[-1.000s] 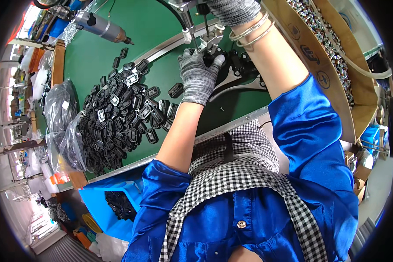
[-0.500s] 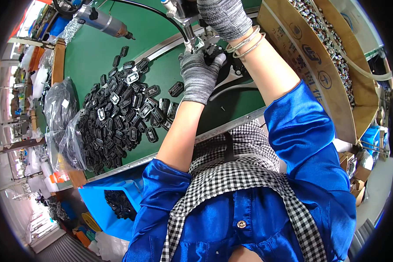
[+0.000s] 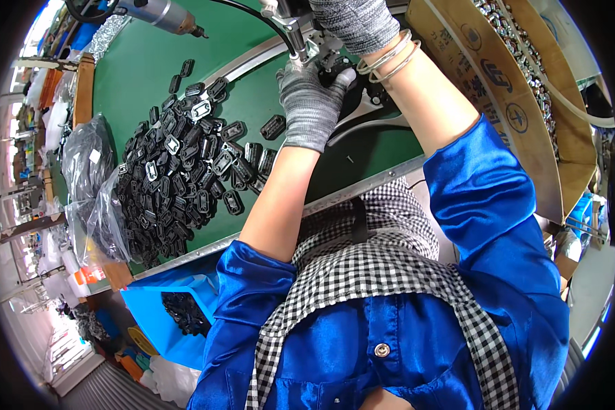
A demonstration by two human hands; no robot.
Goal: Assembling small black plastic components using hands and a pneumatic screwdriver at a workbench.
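Observation:
My left hand (image 3: 309, 106), in a grey knitted glove, is at the foot of a metal bench machine (image 3: 297, 37). Its thumb and fingers close about a small black part (image 3: 336, 68), partly hidden by the glove and machine. My right hand (image 3: 357, 24), gloved alike, is raised beside the machine at the top edge; its fingers are out of sight, so what it grips does not show. Left of my left hand, a heap of black oval plastic parts (image 3: 184, 160) covers the green table (image 3: 246, 65). One loose black part (image 3: 273, 127) lies near my left wrist.
A cardboard box (image 3: 485, 89) of small shiny metal pieces stands at the right. A power screwdriver (image 3: 164, 15) hangs at the upper left. Clear plastic bags (image 3: 89, 164) sit at the table's left edge, above a blue bin (image 3: 150, 318). Curved grey metal legs (image 3: 369, 125) stand beside my left hand.
The view has shifted slightly, so the table and screwdriver sit higher in the picture. Both hands stay at the machine, with little visible change in their pose.

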